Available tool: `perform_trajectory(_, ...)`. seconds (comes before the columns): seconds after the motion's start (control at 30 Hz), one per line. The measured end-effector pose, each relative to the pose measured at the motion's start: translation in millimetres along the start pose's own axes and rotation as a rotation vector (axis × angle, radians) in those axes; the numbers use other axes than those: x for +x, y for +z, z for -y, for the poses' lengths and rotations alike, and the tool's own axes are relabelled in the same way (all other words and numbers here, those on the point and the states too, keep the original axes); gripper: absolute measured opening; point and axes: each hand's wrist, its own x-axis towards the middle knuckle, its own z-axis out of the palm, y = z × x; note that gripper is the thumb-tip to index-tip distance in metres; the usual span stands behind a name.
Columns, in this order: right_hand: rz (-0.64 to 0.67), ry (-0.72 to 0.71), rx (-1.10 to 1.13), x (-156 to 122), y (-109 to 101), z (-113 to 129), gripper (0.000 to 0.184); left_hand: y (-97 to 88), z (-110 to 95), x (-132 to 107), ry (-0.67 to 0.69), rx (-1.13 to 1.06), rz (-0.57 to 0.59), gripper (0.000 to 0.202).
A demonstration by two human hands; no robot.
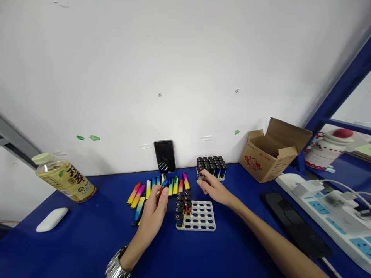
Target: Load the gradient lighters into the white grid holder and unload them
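My left hand (156, 206) is closed round a lighter (164, 186); its red body and blue end show by the thumb. To the right, my right hand (213, 187) pinches what looks like a lighter (200, 176), of which only the dark metallic end shows. Between the hands lies a white perforated tray (203, 216), with several black-topped lighters (179, 210) standing upright in its left columns. Loose colourful lighters (136, 196) lie beyond and left of my left hand. Behind my right hand stands a packed block of upright lighters (213, 164).
A phone (165, 156) leans on the wall. At right are an open cardboard box (261, 160), a black phone (294, 224) and a white power strip (321, 214) with plugs. At left, a drink bottle (65, 179) and a white mouse (52, 220) rest on the blue table (95, 227).
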Motion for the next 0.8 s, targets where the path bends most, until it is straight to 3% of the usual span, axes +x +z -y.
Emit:
perform_trajectory(0.23, -0.186, 0.059, 0.302, 6.2, 7.8, -14.4, 0.049, -21.0, -36.2, -7.6, 0.28, 0.119, 0.036, 0.028)
perform_trajectory(0.43, -0.297, 0.193, 0.524, 10.7, 8.4, -26.7, 0.054, -22.2, -61.3, -24.3, 0.344, 0.303, 0.301, 0.022)
perform_trajectory(0.57, -0.376, 0.289, 0.528, 9.9, 6.9, -26.0, 0.048, -9.0, -62.1, -25.8, 0.482, 0.545, 0.464, 0.016)
perform_trajectory(0.67, -0.402, 0.291, 0.506, 9.5, 6.6, -25.2, 0.046, -0.9, -55.6, -21.5, 0.607, 0.651, 0.451, 0.016)
perform_trajectory(0.8, -0.373, 0.294, 0.5, 9.8, 6.2, -25.7, 0.049, 2.2, -48.5, -15.2, 0.669, 0.712, 0.387, 0.019)
